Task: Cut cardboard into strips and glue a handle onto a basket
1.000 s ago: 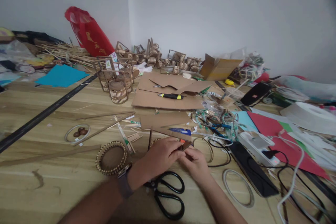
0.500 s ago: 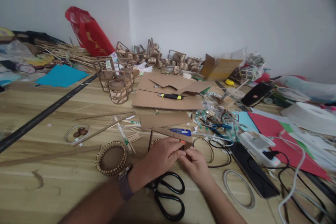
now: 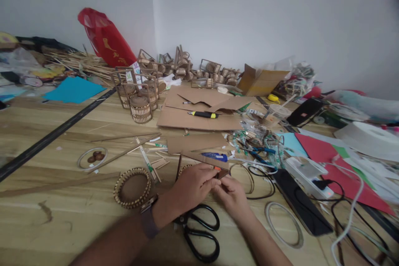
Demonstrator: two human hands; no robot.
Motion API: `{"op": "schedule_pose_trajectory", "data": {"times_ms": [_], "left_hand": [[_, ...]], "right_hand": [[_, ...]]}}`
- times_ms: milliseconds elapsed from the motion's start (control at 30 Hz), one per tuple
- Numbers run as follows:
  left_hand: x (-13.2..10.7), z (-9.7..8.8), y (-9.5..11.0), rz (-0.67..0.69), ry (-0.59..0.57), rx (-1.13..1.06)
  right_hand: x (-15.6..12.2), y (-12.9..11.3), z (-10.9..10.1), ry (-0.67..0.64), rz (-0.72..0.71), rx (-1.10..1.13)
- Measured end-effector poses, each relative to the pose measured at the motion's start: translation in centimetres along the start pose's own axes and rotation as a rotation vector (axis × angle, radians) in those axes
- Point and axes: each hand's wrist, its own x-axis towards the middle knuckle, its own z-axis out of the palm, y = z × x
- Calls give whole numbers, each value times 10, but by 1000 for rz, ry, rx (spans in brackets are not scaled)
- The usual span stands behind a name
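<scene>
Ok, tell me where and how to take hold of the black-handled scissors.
Take the scissors by the nearer loop, probably best from the person's near right side, in the gap between the forearms. The two loops lie spread apart and uncovered, whereas the blade end is hidden at the left wrist, so coming from there looks awkward.

The frame is brown. Light and dark brown segments alternate around the basket's rim. The scissors' handles are black, the cutter black and yellow, the bag red with gold characters, the bench pale, streaky wood grain.
</scene>
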Motion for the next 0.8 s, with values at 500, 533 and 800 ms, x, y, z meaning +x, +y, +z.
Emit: {"op": "schedule_pose_trajectory", "data": {"times_ms": [500, 533, 800], "left_hand": [[1, -1, 3, -37, -5, -43], [1, -2, 4, -36, -7, -51], [2, -1, 2, -63, -10, -88]], "right_hand": [[0, -1, -1, -7, -1, -8], [0, -1, -1, -9, 0, -7], [0, -3, -1, -21, 11, -2]]}}
